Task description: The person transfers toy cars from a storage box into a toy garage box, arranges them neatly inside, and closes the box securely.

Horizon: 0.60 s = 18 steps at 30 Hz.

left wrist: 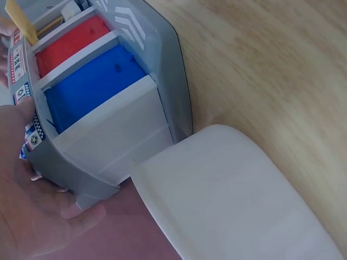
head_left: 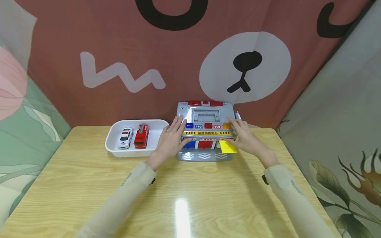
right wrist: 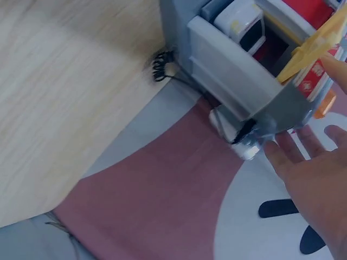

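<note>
One toy station between two hands

The grey toy station (head_left: 206, 132) stands upright on the table, front towards the person: at 3 o'clock from the left hand (head_left: 169, 137) and at 9 o'clock from the right hand (head_left: 245, 137). Both hands touch it. The left has its fingers extended along the roof's left edge, thumb by the front; the right has its fingers loosely spread on the roof's right edge, thumb near the yellow flap (head_left: 228, 147). Neither is clenched.

Three bays line the front: the blue door (head_left: 190, 144) towards 7 o'clock and the red door (head_left: 204, 144) at 6 are down, while the yellow flap at 5 sticks outward. One white toy vehicle (right wrist: 241, 21) sits in that third bay. Above are three buttons, one each of blue (head_left: 189, 125), red (head_left: 208, 125) and orange (head_left: 226, 125). At the station's 2 o'clock is one white piece (head_left: 238, 115), with one coiled black cord (right wrist: 160, 66) on that side.

Beyond the left hand, at the station's 9 o'clock, one white tray (head_left: 129, 153) holds two vehicles: one white car (head_left: 126, 138) and, at its 3 o'clock, one red fire truck (head_left: 141, 136). All rest on one wooden table (head_left: 220, 185), with a bear-face cloth (head_left: 184, 59) hanging at 12 o'clock
</note>
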Available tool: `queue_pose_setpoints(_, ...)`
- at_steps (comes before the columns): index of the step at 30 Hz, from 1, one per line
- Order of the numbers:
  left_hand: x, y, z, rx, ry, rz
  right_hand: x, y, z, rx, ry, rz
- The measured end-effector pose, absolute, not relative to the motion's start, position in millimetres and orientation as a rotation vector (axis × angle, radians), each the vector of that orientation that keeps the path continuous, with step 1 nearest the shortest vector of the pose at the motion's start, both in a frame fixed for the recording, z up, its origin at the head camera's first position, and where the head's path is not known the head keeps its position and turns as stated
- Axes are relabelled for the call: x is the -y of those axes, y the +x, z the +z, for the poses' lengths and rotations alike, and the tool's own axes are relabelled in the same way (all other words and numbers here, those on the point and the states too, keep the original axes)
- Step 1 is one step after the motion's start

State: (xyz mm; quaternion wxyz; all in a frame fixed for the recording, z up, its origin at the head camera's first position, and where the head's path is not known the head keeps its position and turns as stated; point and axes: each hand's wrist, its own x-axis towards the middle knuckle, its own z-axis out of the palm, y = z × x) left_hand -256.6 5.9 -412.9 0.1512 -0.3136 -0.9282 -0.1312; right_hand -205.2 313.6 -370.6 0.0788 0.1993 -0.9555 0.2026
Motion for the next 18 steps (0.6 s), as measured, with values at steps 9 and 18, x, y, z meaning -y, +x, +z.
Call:
queue_pose_setpoints(9, -2.8, -257.6, -408.3, 2.63, -0.932, -0.4, -295.1, -213.6, -370.8, 2.825, 0.746, 0.425)
queue_pose_setpoints(18, -3.5, -256.5, -409.9, 2.642, -0.94, -0.425, -291.4, -213.6, -387.7, 2.826, 0.652, 0.299)
